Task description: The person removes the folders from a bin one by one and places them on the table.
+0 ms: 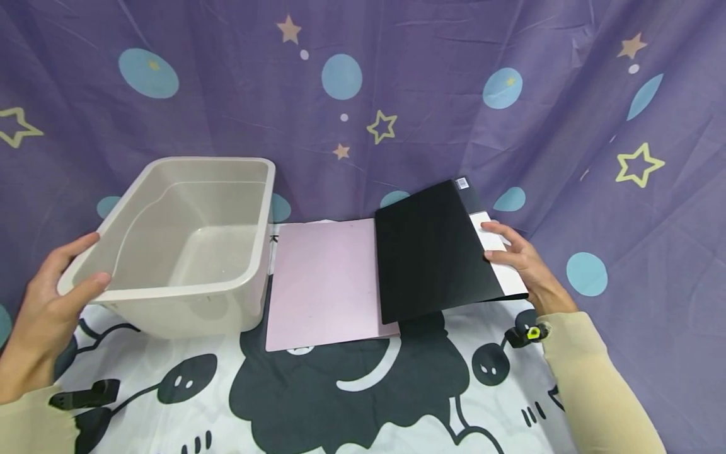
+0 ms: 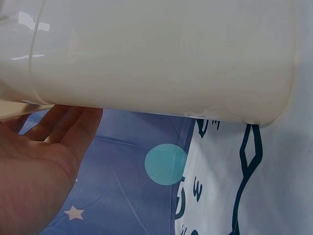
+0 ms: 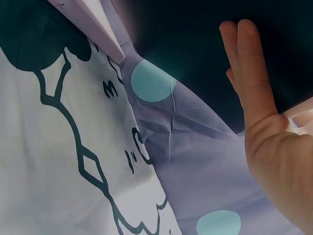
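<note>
A deep beige plastic tub [image 1: 187, 293] stands at the left, its inside bare. My left hand [image 1: 57, 296] grips the tub's left rim, thumb over the edge; in the left wrist view several fingers [image 2: 73, 127] lie along its outer wall. On the right, my right hand [image 1: 524, 261] holds the right edge of a black folder [image 1: 433, 252], which tilts up with white paper [image 1: 499, 258] showing at that edge. From below, straight fingers [image 3: 254, 73] support the folder. Its left edge overlaps a flat pale pink folder-like rectangle [image 1: 326, 284] beside the tub.
A white cloth with dark cartoon drawings [image 1: 363, 416] covers the table. Behind it hangs a purple curtain [image 1: 431, 145] with stars and blue spots, close to the tub and the black folder. A small white label [image 1: 462, 183] sits at the black folder's top corner.
</note>
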Available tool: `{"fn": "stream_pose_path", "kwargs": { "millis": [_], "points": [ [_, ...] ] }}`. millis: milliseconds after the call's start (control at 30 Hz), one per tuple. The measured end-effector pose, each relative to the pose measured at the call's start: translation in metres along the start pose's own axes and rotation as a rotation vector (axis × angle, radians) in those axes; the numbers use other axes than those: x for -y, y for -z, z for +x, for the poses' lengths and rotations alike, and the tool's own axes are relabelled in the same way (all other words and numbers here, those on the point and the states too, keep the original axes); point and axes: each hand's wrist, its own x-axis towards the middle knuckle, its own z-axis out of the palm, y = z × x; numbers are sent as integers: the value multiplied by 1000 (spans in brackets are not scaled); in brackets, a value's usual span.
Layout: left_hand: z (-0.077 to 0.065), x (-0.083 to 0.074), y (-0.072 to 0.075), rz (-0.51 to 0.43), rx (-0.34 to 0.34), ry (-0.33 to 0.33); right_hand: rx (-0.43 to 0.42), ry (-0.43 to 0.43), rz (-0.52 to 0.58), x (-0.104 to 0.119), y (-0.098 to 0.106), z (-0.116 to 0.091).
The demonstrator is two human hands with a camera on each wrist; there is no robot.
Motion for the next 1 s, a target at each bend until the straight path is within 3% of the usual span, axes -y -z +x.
{"fn": "stream_pose_path", "kwargs": {
  "millis": [200,400,767,1000],
  "points": [
    [-1,0,0,-11,-2,4,18,-24,10,-4,3,1],
    [-1,-1,0,50,-7,7,28,-45,10,-6,5,1],
    [0,0,1,21,-9,11,59,20,-14,-7,9,4],
    [-1,-1,2,67,-13,27,56,22,-24,-8,10,6]
  ]
}}
